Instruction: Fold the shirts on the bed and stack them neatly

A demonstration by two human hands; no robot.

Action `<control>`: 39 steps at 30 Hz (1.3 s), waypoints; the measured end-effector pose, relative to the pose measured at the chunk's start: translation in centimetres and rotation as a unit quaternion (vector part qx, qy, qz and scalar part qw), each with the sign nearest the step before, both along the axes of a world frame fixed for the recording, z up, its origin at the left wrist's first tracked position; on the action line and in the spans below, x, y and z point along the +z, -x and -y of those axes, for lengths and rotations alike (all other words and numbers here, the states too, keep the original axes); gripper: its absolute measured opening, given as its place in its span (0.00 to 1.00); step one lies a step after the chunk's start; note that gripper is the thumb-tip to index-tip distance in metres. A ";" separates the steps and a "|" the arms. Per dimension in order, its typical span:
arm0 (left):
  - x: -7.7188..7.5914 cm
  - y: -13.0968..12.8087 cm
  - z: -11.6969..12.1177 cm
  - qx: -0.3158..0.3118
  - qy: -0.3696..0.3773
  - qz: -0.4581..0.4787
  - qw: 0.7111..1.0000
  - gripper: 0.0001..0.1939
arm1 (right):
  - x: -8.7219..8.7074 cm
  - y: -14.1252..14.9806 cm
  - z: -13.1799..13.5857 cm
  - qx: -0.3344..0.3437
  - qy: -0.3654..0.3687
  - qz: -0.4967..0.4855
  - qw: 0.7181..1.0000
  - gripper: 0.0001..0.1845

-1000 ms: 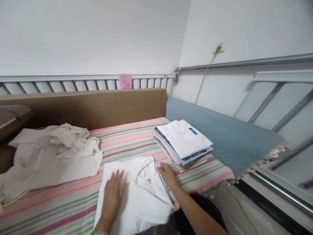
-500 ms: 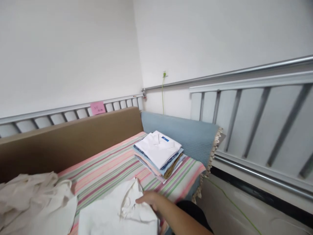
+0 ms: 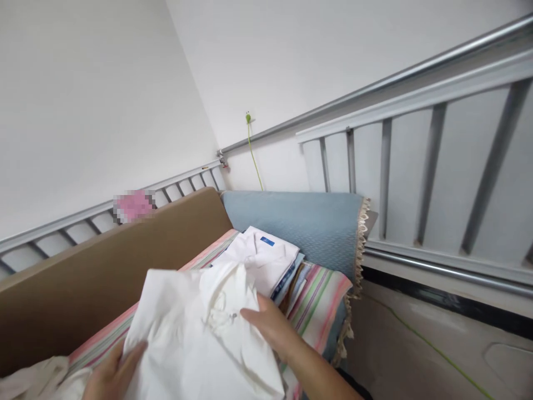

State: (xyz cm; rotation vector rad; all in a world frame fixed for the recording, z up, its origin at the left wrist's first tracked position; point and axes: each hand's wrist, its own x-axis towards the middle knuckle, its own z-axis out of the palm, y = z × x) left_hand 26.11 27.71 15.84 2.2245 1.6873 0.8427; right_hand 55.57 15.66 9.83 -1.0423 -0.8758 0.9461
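A white folded shirt (image 3: 183,328) is held up between my two hands in front of the sofa seat. My right hand (image 3: 266,322) grips its right side near the collar, thumb on top and fingers underneath. At the lower left edge my left hand (image 3: 119,366) pinches the cloth, its fingers partly hidden behind it. Just beyond the held shirt lies a stack of folded clothes with a white shirt (image 3: 272,253) on top, a blue label on its chest. The held shirt covers part of that stack.
Crumpled off-white cloth (image 3: 37,378) lies at the lower left. The sofa has a striped cover (image 3: 322,294), a brown backrest (image 3: 125,250) and a blue draped armrest (image 3: 291,214). White radiators (image 3: 408,178) line the walls; a green cord (image 3: 433,341) crosses the floor.
The shirt has been lifted off the seat and carried toward the folded stack. My left hand has come into view holding its left side. The view has tilted and turned right.
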 end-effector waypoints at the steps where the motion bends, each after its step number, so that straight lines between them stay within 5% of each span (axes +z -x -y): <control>1: 1.8 -2.7 -1.3 -0.022 0.002 -0.002 1.000 0.19 | 1.0 -1.4 0.2 -0.023 -0.009 -0.002 1.000 0.21; 5: 7.3 -13.5 -6.9 -0.099 -0.032 -0.033 0.994 0.19 | 3.7 -5.6 -0.1 -0.158 -0.037 0.032 0.986 0.22; 8: 8.2 -20.6 -12.0 -0.137 -0.054 -0.080 0.986 0.18 | 3.1 -8.0 -1.5 -0.241 -0.036 0.048 0.969 0.24; 11: 5.6 -26.4 -17.1 -0.144 -0.048 -0.160 0.975 0.18 | -0.3 -10.2 -4.0 -0.275 0.050 0.040 0.959 0.25; 15: -0.7 -30.7 -20.6 -0.142 0.015 -0.229 0.963 0.20 | -5.0 -12.2 -6.3 -0.261 0.194 0.024 0.945 0.24; 19: -3.4 -31.2 -20.5 -0.140 0.021 -0.228 0.963 0.20 | -5.3 -12.9 -6.2 -0.247 0.186 0.049 0.950 0.25; 24: -1.9 -30.7 -19.8 -0.134 -0.011 -0.204 0.970 0.17 | -3.9 -12.5 -4.9 -0.233 0.208 0.080 0.947 0.24; 28: -1.1 -30.7 -19.7 -0.120 -0.026 -0.206 0.971 0.16 | -3.2 -12.4 -3.7 -0.139 0.245 0.062 0.957 0.17; 31: -0.7 -31.0 -18.6 -0.096 -0.030 -0.222 0.970 0.16 | -2.5 -13.4 -2.0 -0.103 0.291 0.170 0.936 0.11; 35: -0.9 -32.7 -14.2 -0.141 -0.070 -0.233 0.960 0.22 | -1.1 -15.1 0.3 -0.280 0.275 0.329 0.859 0.14; 37: -1.8 -33.8 -11.8 -0.220 -0.067 -0.242 0.942 0.26 | -0.6 -15.1 0.6 -0.388 0.185 0.354 0.831 0.16; 39: -3.2 -34.5 -10.2 -0.285 -0.037 -0.265 0.920 0.30 | -0.6 -14.3 -0.1 -0.409 0.071 0.405 0.815 0.18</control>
